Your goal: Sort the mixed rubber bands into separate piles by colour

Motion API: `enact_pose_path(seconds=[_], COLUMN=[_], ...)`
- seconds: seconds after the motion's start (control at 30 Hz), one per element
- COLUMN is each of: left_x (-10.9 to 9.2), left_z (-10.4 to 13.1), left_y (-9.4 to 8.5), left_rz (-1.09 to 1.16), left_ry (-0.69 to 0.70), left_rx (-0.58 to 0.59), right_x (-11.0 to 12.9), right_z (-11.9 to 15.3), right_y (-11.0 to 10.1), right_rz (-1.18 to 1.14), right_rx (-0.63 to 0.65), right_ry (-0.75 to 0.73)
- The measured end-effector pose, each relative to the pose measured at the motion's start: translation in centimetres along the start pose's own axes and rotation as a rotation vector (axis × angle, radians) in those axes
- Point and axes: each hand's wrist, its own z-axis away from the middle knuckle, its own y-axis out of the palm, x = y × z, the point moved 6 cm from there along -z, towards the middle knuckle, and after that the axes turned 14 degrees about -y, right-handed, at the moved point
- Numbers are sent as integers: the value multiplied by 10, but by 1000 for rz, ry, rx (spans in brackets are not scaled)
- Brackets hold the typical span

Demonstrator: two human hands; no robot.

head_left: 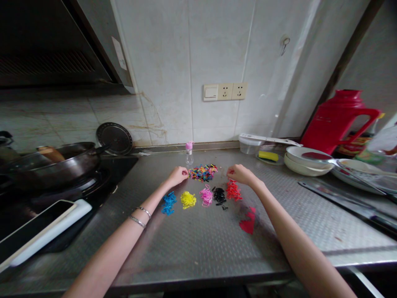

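Observation:
A mixed pile of small coloured bands [203,173] lies on the metal counter. My left hand [179,176] is at its left edge, fingers pinched, what they hold too small to tell. To the right of the pile, just above the red bands [233,190], my right hand [240,174] has its fingers curled together; their contents are hidden. In a row nearer me lie blue bands [169,203], yellow bands [188,200], pink bands [206,195] and black bands [219,196].
Behind the pile stands a small pink-capped bottle [189,154]. A pan [58,159] and a phone [34,231] are at left. Bowls [307,161], a knife [341,200], a red flask [335,120] and a yellow sponge [268,156] are at right. A red scrap [248,221] lies near my right forearm.

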Motion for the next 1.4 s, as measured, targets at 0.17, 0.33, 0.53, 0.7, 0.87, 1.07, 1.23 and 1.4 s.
enact_pose_path(seconds=[0.17, 0.33, 0.53, 0.7, 0.87, 1.07, 1.23, 1.4], left_x=[3, 5, 4, -2, -7, -11, -12, -10], left_z=[0, -1, -2, 1, 4, 6, 7, 6], left_y=[2, 3, 5, 5, 5, 3, 4, 6], left_rz=[39, 70, 48, 59, 29, -27, -37, -35], left_ry=[-34, -49, -20, -10, 17, 77, 129, 136], left_rx=[-4, 9, 33, 78, 134, 108, 98, 82], right_x=[2, 3, 3, 3, 4, 5, 7, 9], right_z=[1, 0, 0, 0, 0, 1, 3, 3], right_y=[1, 2, 4, 6, 7, 6, 4, 3], right_rz=[15, 9, 19, 35, 32, 54, 66, 85], right_rx=[-1, 1, 15, 21, 35, 46, 50, 56], right_ry=[2, 4, -12, -5, -1, 18, 20, 21])
